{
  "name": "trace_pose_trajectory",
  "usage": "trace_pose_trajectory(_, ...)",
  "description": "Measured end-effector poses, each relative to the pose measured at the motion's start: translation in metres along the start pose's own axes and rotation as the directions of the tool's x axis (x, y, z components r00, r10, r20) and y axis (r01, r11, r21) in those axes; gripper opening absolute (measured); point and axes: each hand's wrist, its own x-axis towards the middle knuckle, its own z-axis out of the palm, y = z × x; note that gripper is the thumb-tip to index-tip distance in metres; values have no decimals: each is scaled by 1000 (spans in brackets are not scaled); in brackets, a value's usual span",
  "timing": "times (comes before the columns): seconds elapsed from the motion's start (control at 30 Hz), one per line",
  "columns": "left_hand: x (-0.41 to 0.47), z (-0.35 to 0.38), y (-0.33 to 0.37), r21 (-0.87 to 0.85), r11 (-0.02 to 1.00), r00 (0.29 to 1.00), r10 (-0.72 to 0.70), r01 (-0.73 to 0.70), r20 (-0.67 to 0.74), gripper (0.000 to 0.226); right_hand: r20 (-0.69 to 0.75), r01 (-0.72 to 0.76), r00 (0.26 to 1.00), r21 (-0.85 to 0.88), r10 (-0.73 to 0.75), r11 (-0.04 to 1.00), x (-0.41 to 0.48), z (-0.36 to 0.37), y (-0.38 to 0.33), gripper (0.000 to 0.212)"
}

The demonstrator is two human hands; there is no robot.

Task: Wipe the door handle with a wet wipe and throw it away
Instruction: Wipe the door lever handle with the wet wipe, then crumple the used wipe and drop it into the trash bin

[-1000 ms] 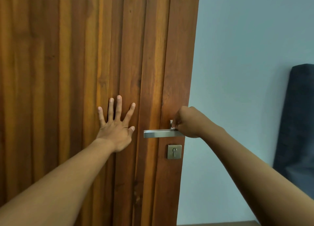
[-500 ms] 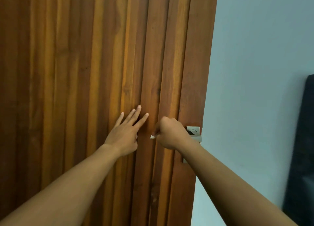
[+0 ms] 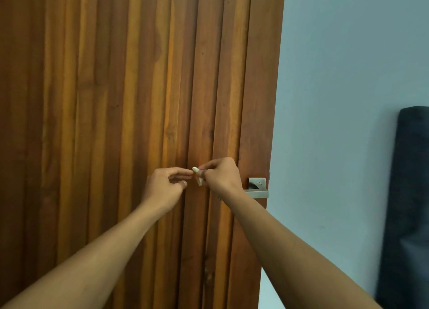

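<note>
Both hands meet in front of the wooden door point(image 3: 116, 122), just left of the door handle point(image 3: 257, 191). The right hand point(image 3: 221, 175) is curled closed around a small white wet wipe point(image 3: 198, 176), pinching it between thumb and fingers — a crumpled bit of the wipe sticks out to the left of the knuckles and hangs a little below them. The left hand point(image 3: 164, 185) is half closed, its thumb and forefinger reaching right so that the tips come up to the top end of the wipe; whether they actually grip it or only touch it cannot be told from here.

The handle is a square-edged metal lever on a square plate near the door's right edge. Only its right part shows — the rest is hidden behind the right hand and wrist. Neither hand is on it.

The door is made of vertical brown slats and fills the left and middle of the view. To its right is a pale blue wall point(image 3: 348, 99), and at the far right edge stands a dark padded panel point(image 3: 411, 204)
</note>
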Motion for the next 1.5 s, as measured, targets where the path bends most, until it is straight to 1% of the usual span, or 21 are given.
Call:
trace_pose_trajectory(0.1, 0, -3, 2, -76, 996, 995, -28, 35, 98, 39, 51, -69, 997, 101, 64, 992, -2, 0, -2, 13)
trace_pose_trajectory(0.2, -2, -4, 6, -131, 990, 991, -38, 55, 131, 41, 94, -103, 992, 177, 87, 979, -5, -2, -5, 17)
trace_pose_trajectory(0.27, -3, -4, 8, -133, 990, 992, -32, 48, 123, 39, 128, -103, 988, 179, 81, 978, -7, -4, -6, 16)
trace_pose_trajectory(0.33, -3, -7, 8, -97, 995, 997, -15, 23, 79, 32, 156, -86, 986, 176, 59, 981, -8, -6, -8, 14)
trace_pose_trajectory(0.4, -1, -10, 6, -52, 998, 999, -19, 21, 45, 22, 156, -51, 987, 136, 29, 989, -9, -6, -8, 12)
trace_pose_trajectory(0.5, -1, -21, 4, -10, 999, 998, -34, 35, 53, 11, 120, 49, 992, -9, -48, 999, -9, -3, -9, 12)
trace_pose_trajectory(0.6, -5, -38, -1, -3, 997, 996, -72, 73, 57, 6, 128, 67, 990, -64, -59, 996, -14, 1, -12, 13)
trace_pose_trajectory(0.7, -14, -60, -12, 36, 992, 991, -119, 117, 53, 4, 175, 55, 984, -93, -38, 994, -22, 12, -16, 14)
trace_pose_trajectory(0.77, -22, -74, -22, 36, 989, 987, -147, 145, 61, 8, 218, 56, 975, -119, -29, 991, -28, 23, -19, 14)
trace_pose_trajectory(0.9, -48, -106, -52, 40, 971, 971, -237, 236, 24, 11, 303, 75, 953, -139, -30, 987, -44, 62, -20, 16)
trace_pose_trajectory(0.97, -67, -125, -70, 43, 957, 958, -286, 286, -2, 12, 342, 55, 940, -126, -9, 990, -55, 88, -18, 16)
trace_pose_trajectory(1.1, -106, -159, -108, 116, 921, 928, -367, 372, -60, 8, 442, 9, 896, -110, 40, 994, -77, 142, -13, 13)
trace_pose_trajectory(1.23, -148, -191, -147, 124, 879, 887, -453, 461, -90, 4, 542, 3, 839, -106, 56, 994, -100, 202, -5, 13)
trace_pose_trajectory(1.33, -181, -211, -179, 109, 823, 830, -550, 558, -92, 3, 624, 0, 778, -111, 70, 994, -121, 245, 5, 15)
trace_pose_trajectory(1.5, -240, -236, -230, 94, 730, 736, -667, 677, -120, 6, 741, 35, 664, -166, 101, 986, -164, 316, 36, 28)
